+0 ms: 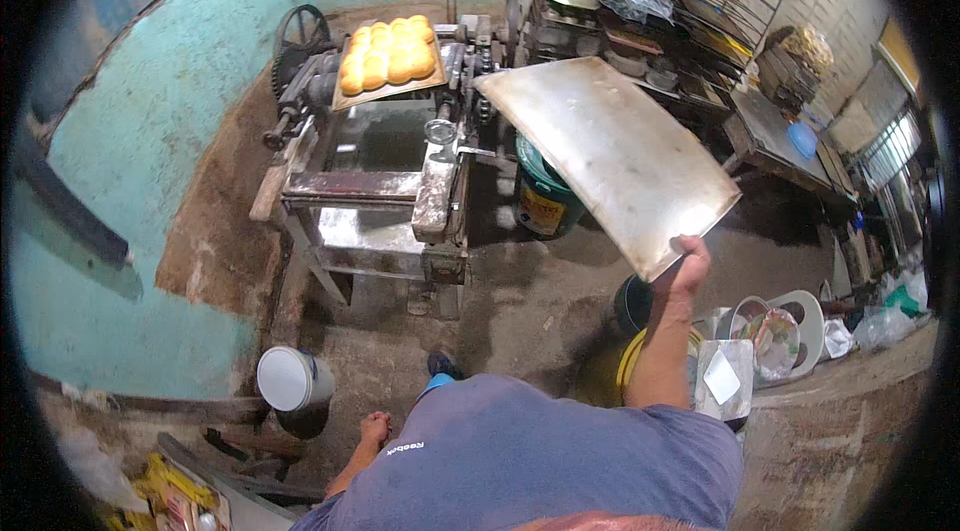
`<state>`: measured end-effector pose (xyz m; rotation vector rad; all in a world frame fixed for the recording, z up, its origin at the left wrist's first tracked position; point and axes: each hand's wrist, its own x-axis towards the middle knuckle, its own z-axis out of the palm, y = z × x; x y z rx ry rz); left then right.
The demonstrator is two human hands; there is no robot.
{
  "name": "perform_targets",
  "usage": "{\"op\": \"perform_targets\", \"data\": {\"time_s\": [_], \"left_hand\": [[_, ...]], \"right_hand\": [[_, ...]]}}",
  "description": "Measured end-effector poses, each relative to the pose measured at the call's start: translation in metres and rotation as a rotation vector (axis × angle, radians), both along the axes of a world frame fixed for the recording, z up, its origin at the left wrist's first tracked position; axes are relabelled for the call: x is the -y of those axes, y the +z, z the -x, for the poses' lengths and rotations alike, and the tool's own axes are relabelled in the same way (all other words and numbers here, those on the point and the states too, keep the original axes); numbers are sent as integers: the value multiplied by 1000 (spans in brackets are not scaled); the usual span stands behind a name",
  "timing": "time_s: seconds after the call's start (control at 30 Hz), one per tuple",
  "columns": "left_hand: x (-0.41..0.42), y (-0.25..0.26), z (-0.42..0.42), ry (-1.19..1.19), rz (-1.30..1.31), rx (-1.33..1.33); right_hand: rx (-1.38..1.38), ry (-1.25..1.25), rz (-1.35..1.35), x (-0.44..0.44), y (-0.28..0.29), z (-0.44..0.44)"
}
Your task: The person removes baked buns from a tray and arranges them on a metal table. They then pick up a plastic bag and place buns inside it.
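Observation:
My right hand (pixel 691 265) grips a flat metal baking sheet (pixel 611 156) by its near corner, with the thumb on top. The sheet is tilted and held out in front of me to the right, with nothing on its upper face. Low at my side hangs my left hand (pixel 376 427), its fingers curled and no object visible in it. Ahead, a tray (pixel 390 93) of golden bread rolls (pixel 388 55) rests on top of an old roller machine (pixel 352 186) with gears and a handwheel.
A lidded white bucket (pixel 285 379) stands on the floor at left. Partly behind the sheet is a green bucket (pixel 546 193). A metal rack (pixel 660 73) holds pans and plastic at back right, near a worktable (pixel 780 130). Plastic containers (pixel 795 328) line a ledge at right.

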<state>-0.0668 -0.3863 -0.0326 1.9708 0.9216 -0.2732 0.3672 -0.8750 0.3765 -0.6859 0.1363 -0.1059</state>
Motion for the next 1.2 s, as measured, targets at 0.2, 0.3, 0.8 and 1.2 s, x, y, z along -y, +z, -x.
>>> {"op": "perform_targets", "data": {"time_s": [0.2,0.3,0.8,1.2], "left_hand": [[-96,-47,-50,-615,-382,-328],[-97,-6,-119,-16,142,-105],[-79,24,-286,166,90,-115],[32,64,-372,732,281,66]], "right_hand": [[75,-337,19,0,62,-57],[122,-451,85,-11,109,-76],[463,-438,-160,-11,191,-380],[225,-372,-56,1,205,-773]]}}
